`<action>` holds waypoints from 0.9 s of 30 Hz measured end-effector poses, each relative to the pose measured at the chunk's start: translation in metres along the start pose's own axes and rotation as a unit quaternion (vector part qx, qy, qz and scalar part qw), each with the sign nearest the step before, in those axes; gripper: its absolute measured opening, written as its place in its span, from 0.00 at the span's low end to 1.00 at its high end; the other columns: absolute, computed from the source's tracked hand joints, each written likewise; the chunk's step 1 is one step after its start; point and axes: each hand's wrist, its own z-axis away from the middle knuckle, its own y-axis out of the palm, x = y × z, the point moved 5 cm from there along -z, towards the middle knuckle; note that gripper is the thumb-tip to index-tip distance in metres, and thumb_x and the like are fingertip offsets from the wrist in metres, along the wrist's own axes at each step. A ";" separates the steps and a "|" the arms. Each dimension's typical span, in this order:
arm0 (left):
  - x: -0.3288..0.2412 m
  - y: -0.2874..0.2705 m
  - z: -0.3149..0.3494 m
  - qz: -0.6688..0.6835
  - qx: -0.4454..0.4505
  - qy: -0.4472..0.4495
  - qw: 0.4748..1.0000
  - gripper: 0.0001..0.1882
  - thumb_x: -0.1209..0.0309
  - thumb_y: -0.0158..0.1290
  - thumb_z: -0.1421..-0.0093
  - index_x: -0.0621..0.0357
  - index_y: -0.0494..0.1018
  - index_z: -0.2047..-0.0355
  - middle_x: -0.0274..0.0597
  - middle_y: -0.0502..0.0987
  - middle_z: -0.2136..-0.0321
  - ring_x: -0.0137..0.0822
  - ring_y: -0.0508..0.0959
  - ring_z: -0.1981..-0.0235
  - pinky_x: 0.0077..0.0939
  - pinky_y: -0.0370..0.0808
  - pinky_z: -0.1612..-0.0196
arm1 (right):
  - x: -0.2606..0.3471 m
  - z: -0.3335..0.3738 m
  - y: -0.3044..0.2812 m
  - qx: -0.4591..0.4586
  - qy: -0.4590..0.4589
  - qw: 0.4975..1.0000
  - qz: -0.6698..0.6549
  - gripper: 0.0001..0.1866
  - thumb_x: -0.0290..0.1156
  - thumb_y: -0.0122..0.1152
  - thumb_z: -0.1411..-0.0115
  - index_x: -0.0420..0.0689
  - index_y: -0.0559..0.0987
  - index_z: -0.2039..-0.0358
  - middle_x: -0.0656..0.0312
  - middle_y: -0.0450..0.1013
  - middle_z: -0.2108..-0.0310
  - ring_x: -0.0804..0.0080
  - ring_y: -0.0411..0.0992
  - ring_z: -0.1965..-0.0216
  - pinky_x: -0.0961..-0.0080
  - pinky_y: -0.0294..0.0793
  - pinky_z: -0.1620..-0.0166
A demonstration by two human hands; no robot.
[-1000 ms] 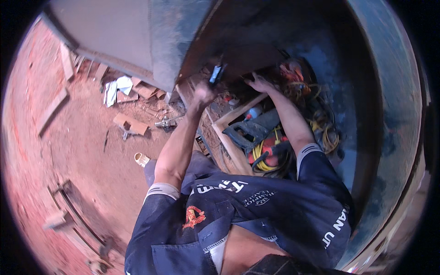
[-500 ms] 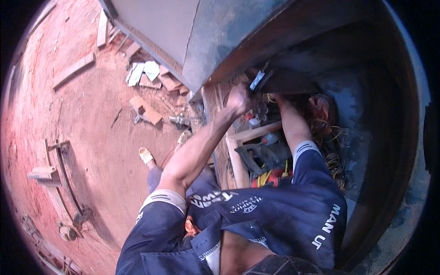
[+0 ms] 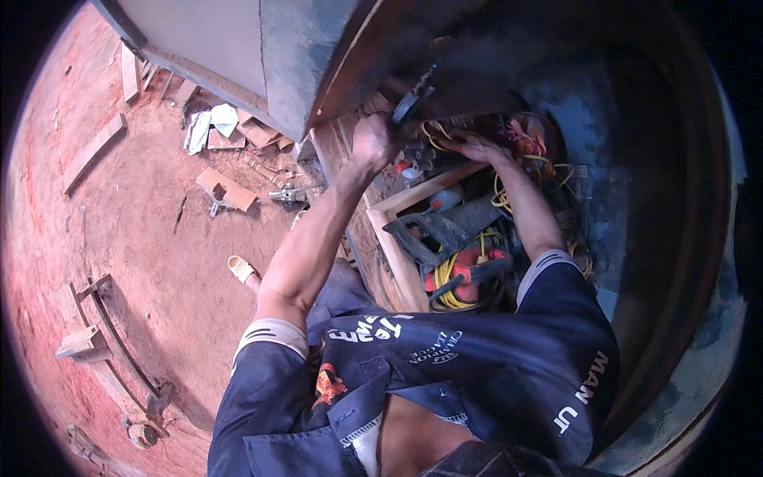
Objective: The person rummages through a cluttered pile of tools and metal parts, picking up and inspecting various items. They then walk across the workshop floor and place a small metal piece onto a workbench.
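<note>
My left hand (image 3: 373, 141) is closed around a narrow grey metal hand tool (image 3: 412, 102), which points up into the dark space. Shadow hides the tool's exact kind. To its right, my right hand (image 3: 477, 149) reaches over the clutter with its fingers stretched out, beside a loop of yellow cord (image 3: 434, 137). Whether its fingertips touch the cord is hard to see. Between and below the hands lie several short tubes (image 3: 421, 161) and a wooden frame bar (image 3: 429, 189). Nearer me are a dark tool case (image 3: 413, 237) and a red power tool (image 3: 469, 278) wrapped in yellow cable.
A large metal panel (image 3: 214, 48) overhangs from the upper left, and a dark curved wall (image 3: 675, 262) closes the right side. On the reddish ground lie wood offcuts (image 3: 226, 189), white sheets (image 3: 211, 126) and a long wood-and-metal piece (image 3: 119, 342). A yellow sandal (image 3: 241, 269) shows below.
The view has shifted, so the toolbox area shows more fully. My right hand has come out from behind the dark edge, and its fingers now show. My left hand still grips the tool.
</note>
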 end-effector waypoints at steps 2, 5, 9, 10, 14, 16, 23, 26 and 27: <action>0.001 0.003 -0.002 -0.119 0.050 -0.035 0.991 0.28 0.46 0.58 0.42 0.63 0.80 0.64 0.66 0.79 0.69 0.60 0.81 0.63 0.50 0.77 0.59 | 0.012 -0.017 0.002 -0.017 -0.064 0.995 -0.070 0.46 0.69 0.46 0.38 0.47 0.60 0.30 0.48 0.55 0.30 0.54 0.52 0.28 0.62 0.48 0.28; -0.011 0.000 -0.003 -0.108 0.018 0.012 0.994 0.26 0.50 0.59 0.41 0.64 0.78 0.56 0.66 0.80 0.69 0.61 0.82 0.64 0.49 0.79 0.62 | 0.025 -0.044 -0.006 -0.264 -0.084 0.961 0.005 0.39 0.59 0.57 0.39 0.47 0.68 0.34 0.49 0.64 0.34 0.53 0.59 0.32 0.59 0.55 0.31; -0.013 -0.001 -0.002 -0.106 0.012 -0.034 0.994 0.28 0.46 0.59 0.43 0.63 0.79 0.62 0.66 0.79 0.68 0.62 0.81 0.62 0.52 0.77 0.58 | 0.047 -0.077 0.005 -0.305 -0.215 0.927 0.040 0.35 0.48 0.61 0.40 0.49 0.67 0.35 0.52 0.60 0.33 0.45 0.56 0.32 0.51 0.53 0.31; -0.015 0.000 -0.001 -0.088 0.005 -0.019 0.996 0.28 0.46 0.59 0.43 0.62 0.79 0.62 0.66 0.79 0.68 0.62 0.81 0.62 0.52 0.77 0.58 | 0.048 -0.081 0.005 -0.320 -0.223 0.918 0.062 0.33 0.46 0.61 0.40 0.48 0.69 0.36 0.51 0.62 0.34 0.44 0.58 0.34 0.51 0.54 0.31; -0.017 -0.004 -0.002 -0.068 -0.043 0.037 0.996 0.28 0.45 0.59 0.43 0.61 0.78 0.59 0.65 0.80 0.68 0.62 0.81 0.62 0.52 0.78 0.58 | 0.048 -0.076 -0.006 -0.342 -0.270 0.879 0.193 0.31 0.49 0.57 0.38 0.46 0.72 0.39 0.46 0.66 0.37 0.44 0.62 0.36 0.52 0.56 0.32; -0.013 -0.003 -0.004 -0.083 -0.040 0.041 0.995 0.29 0.45 0.58 0.42 0.61 0.78 0.57 0.65 0.80 0.67 0.61 0.81 0.62 0.52 0.78 0.58 | 0.034 -0.077 0.007 -0.144 -0.184 0.932 0.276 0.31 0.51 0.51 0.36 0.45 0.70 0.38 0.45 0.65 0.37 0.44 0.63 0.37 0.52 0.57 0.32; -0.006 0.002 -0.005 -0.074 -0.036 0.057 0.995 0.26 0.48 0.59 0.42 0.57 0.78 0.56 0.61 0.81 0.64 0.60 0.81 0.60 0.50 0.78 0.57 | 0.008 -0.018 0.042 -0.128 -0.066 0.984 0.108 0.32 0.56 0.37 0.30 0.44 0.77 0.46 0.43 0.73 0.46 0.42 0.69 0.43 0.55 0.67 0.40; -0.014 -0.002 -0.003 -0.050 -0.047 0.081 0.994 0.28 0.56 0.61 0.44 0.53 0.70 0.46 0.61 0.79 0.57 0.57 0.81 0.56 0.47 0.78 0.56 | -0.004 -0.018 0.035 -0.157 -0.076 0.985 0.018 0.35 0.62 0.42 0.32 0.46 0.74 0.41 0.46 0.72 0.43 0.45 0.70 0.42 0.55 0.67 0.40; -0.017 -0.004 -0.002 -0.031 -0.062 0.095 0.993 0.32 0.60 0.62 0.44 0.51 0.67 0.41 0.62 0.78 0.54 0.56 0.80 0.54 0.46 0.78 0.56 | -0.006 -0.020 0.023 -0.220 -0.108 0.969 -0.019 0.36 0.63 0.43 0.33 0.45 0.73 0.40 0.47 0.71 0.42 0.46 0.69 0.41 0.56 0.67 0.40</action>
